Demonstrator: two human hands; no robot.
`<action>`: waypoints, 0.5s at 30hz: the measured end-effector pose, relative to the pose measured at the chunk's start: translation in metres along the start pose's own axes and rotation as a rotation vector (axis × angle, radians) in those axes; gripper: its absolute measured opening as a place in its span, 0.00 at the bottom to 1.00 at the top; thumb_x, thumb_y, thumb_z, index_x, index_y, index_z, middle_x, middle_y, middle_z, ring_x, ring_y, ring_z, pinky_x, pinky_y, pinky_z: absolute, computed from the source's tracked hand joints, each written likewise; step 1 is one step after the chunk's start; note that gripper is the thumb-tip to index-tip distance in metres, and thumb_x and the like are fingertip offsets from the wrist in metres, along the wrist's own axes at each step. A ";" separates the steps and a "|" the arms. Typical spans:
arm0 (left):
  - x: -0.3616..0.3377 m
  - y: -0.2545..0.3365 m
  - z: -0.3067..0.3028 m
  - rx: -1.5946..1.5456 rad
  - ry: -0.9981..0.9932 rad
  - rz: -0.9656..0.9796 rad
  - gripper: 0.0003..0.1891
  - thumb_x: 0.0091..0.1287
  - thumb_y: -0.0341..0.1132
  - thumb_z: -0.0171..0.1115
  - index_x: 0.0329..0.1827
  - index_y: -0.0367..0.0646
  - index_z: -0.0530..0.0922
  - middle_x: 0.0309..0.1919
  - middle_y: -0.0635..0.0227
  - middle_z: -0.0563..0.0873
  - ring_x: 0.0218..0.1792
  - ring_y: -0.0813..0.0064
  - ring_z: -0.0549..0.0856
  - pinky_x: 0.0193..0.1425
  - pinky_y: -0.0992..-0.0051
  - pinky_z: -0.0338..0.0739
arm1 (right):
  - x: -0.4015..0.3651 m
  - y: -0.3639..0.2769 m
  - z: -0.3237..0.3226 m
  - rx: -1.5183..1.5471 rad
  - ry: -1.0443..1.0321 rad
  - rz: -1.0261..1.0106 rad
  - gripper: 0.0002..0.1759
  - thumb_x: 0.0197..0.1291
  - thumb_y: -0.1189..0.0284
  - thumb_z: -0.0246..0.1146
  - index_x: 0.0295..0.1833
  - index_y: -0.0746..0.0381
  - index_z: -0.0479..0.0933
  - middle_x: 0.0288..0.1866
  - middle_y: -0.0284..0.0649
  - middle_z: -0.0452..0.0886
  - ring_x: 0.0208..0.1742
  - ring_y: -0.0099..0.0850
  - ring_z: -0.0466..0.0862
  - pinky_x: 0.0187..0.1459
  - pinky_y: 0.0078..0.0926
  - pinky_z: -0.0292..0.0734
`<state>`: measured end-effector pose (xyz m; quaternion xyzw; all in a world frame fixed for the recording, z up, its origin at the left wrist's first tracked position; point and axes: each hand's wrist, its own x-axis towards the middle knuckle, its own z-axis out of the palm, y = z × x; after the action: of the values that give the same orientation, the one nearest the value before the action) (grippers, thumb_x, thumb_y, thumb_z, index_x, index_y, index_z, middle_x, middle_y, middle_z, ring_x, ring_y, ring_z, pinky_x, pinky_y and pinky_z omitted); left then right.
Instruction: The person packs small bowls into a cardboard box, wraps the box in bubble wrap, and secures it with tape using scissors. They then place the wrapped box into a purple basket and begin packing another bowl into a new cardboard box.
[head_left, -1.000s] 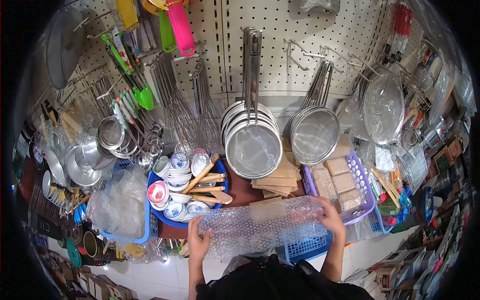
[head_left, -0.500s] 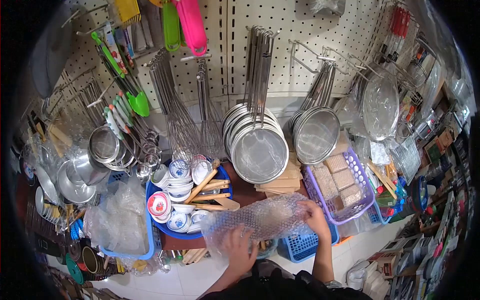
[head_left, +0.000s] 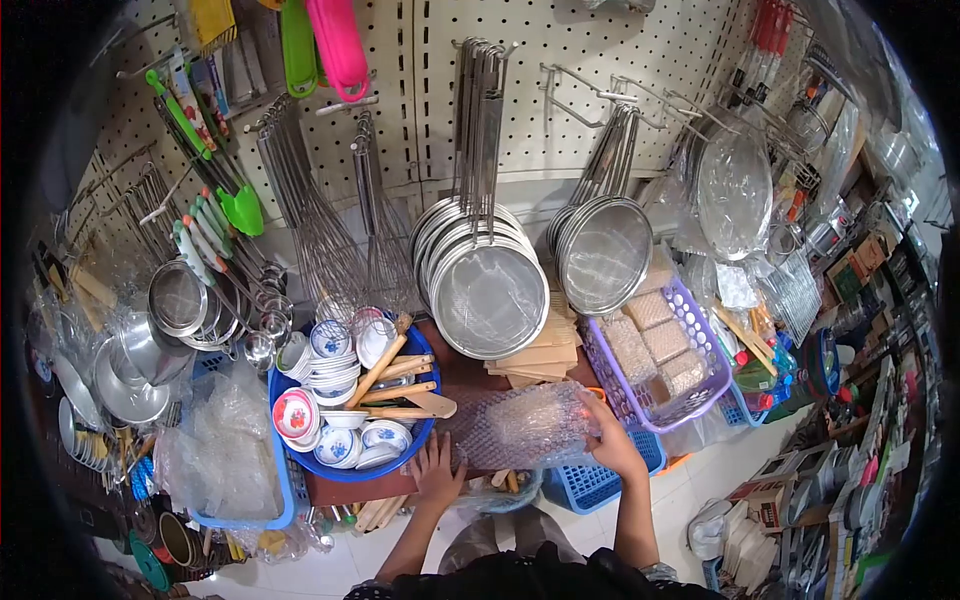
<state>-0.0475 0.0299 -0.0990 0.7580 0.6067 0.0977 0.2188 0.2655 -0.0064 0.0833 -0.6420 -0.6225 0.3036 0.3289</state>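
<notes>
Clear bubble wrap between two bare hands at the table's front edge

The bubble wrap lies at the front edge of the dark red table, its near side reaching out over that edge. A paler patch shows through its middle; what makes it cannot be told. The right hand holds the wrap's right end, fingers bent over the upper corner. The left hand is at the front edge by the wrap's left end, fingers spread and pointing toward the back of the table; whether the thumb touches the plastic cannot be told.

Just left of the left hand, a round blue tub carries stacked bowls, some with blue or red floral prints, and wooden-handled utensils slanting toward its right rim. Behind the wrap, flat brown cardboard pieces are stacked below the hanging strainers. A purple basket to the right holds wrapped blocks. Below the front edge, a blue basket sits near the right forearm. Whisks hang from the pegboard at the back. Printing on the packages at far right is too small to read.
</notes>
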 end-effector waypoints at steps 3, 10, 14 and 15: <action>-0.007 -0.004 -0.002 0.006 -0.001 -0.063 0.39 0.67 0.56 0.56 0.80 0.53 0.56 0.80 0.59 0.49 0.79 0.51 0.46 0.76 0.39 0.37 | 0.004 0.001 0.009 0.073 -0.004 -0.026 0.48 0.43 0.93 0.57 0.75 0.65 0.56 0.75 0.56 0.61 0.78 0.48 0.59 0.76 0.37 0.54; -0.025 0.055 -0.047 -0.249 0.102 -0.022 0.58 0.54 0.55 0.71 0.78 0.35 0.46 0.78 0.43 0.46 0.79 0.43 0.44 0.76 0.40 0.39 | 0.025 0.002 0.035 -0.021 -0.110 -0.180 0.50 0.48 0.88 0.60 0.78 0.65 0.49 0.75 0.55 0.60 0.78 0.49 0.58 0.76 0.36 0.54; -0.028 0.122 -0.067 -0.461 0.223 0.324 0.63 0.49 0.50 0.77 0.78 0.32 0.41 0.78 0.40 0.46 0.78 0.42 0.47 0.77 0.46 0.46 | 0.029 -0.016 0.056 0.143 -0.208 -0.253 0.52 0.48 0.89 0.58 0.79 0.64 0.44 0.78 0.58 0.53 0.81 0.48 0.52 0.77 0.35 0.48; -0.024 0.127 -0.059 -0.493 0.251 0.348 0.63 0.49 0.48 0.78 0.78 0.32 0.40 0.78 0.41 0.46 0.78 0.42 0.48 0.77 0.48 0.48 | 0.029 -0.024 0.060 0.205 -0.220 -0.263 0.53 0.48 0.89 0.58 0.80 0.63 0.42 0.78 0.58 0.52 0.81 0.47 0.52 0.77 0.34 0.47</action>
<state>0.0334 -0.0023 0.0129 0.7566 0.4482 0.3703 0.2993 0.2046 0.0252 0.0670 -0.4811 -0.6991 0.3883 0.3593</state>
